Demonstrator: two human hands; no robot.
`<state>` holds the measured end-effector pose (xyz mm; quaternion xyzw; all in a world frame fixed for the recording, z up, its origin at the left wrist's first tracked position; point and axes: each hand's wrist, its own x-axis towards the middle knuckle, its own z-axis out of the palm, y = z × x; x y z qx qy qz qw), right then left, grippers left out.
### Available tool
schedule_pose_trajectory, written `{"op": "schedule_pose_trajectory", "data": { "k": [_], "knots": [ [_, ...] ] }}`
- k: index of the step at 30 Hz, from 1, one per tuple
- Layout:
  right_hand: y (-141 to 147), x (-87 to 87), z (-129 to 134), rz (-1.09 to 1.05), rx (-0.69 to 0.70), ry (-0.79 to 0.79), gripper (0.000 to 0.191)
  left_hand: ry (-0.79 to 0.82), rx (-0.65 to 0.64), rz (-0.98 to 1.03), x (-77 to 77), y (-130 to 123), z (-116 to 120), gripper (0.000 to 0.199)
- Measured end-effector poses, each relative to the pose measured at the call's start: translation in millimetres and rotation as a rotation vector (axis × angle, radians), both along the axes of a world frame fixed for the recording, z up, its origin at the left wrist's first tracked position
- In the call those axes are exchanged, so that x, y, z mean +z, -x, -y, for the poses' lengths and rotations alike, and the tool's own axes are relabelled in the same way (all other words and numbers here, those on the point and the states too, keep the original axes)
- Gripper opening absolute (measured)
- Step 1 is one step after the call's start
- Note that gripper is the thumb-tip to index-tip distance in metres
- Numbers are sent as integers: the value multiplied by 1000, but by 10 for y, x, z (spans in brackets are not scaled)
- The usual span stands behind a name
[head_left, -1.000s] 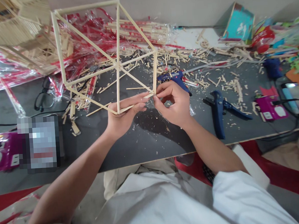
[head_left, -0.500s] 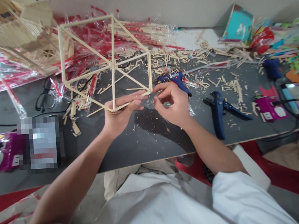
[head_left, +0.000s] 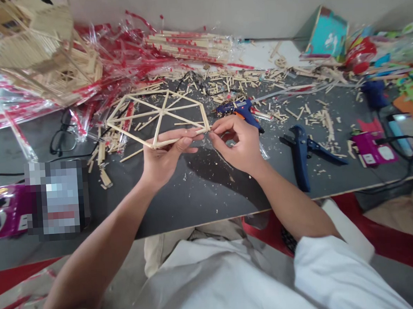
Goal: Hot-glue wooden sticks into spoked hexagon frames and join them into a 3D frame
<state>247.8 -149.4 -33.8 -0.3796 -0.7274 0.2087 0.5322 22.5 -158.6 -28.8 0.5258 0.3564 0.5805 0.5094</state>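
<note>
A hexagonal frame of thin wooden sticks (head_left: 162,112), with spokes meeting at its middle, tilts away from me above the table. My left hand (head_left: 165,159) grips its near edge, thumb on top and fingers beneath. At the frame's near right corner, my right hand (head_left: 236,141) pinches with thumb and forefinger; the fingertips touch the corner, and whether anything small is between them I cannot make out. Just behind the right hand lies a blue glue gun (head_left: 238,108). Farther right rests a dark blue cutter (head_left: 303,158) with its handles spread.
Cut stick pieces (head_left: 244,80) litter the dark table (head_left: 195,197). Red-and-clear wrappers (head_left: 116,57) and bundled sticks (head_left: 193,45) pile at the back. A large stick structure (head_left: 35,48) stands at back left. Glasses (head_left: 64,140) and purple devices (head_left: 374,149) (head_left: 7,208) lie at the sides.
The frame has tipped from nearly upright toward flat, its far edge dropping away from me. Both hands stay in about the same place, the right fingertips still at the corner.
</note>
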Motion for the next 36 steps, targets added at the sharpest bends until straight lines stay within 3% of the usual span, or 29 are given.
{"op": "schedule_pose_trajectory", "data": {
  "k": [9,20,25,36],
  "knots": [
    [0,16,29,-53,61,93,20,17,-44,18,44,-24,18,34],
    [21,91,19,-307,232,450,47,18,-77,23,56,-26,23,34],
    [34,105,-27,-417,290,535,47,-2,-94,37,30,-12,14,31],
    [35,30,-85,-528,262,612,54,10,-85,40,31,3,4,33]
  ]
}}
